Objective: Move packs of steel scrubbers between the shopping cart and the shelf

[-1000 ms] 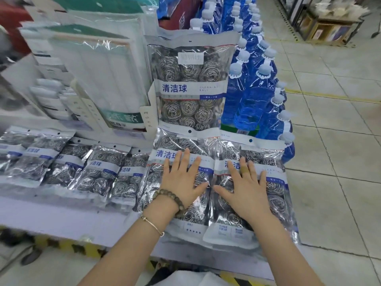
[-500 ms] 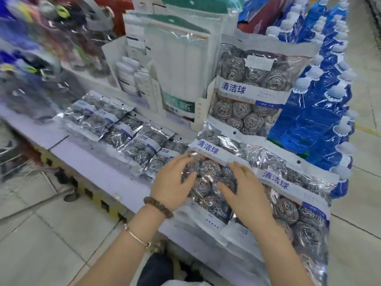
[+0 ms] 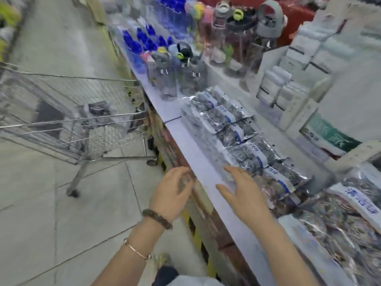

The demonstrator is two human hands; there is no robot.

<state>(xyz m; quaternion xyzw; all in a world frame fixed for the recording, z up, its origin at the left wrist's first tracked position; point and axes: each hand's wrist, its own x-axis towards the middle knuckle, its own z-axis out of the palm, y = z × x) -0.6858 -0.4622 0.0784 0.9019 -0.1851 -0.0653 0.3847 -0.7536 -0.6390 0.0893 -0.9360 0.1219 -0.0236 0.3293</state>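
Several packs of steel scrubbers lie in an overlapping row along the white shelf, with larger packs at the lower right. A wire shopping cart stands on the floor to the left; a dark, blurred pack lies inside it. My left hand hangs open in front of the shelf edge, holding nothing. My right hand is open, fingers spread, over the shelf's front edge beside the small packs. The whole view is motion-blurred.
Water bottles with coloured lids stand on the shelf beyond the packs, blue bottles further back. White boxed goods are stacked at the upper right. Grey tiled floor lies between me and the cart.
My view has swung left from the large packs towards the cart. Both hands have come off the large packs and now hover open near the shelf's front edge.
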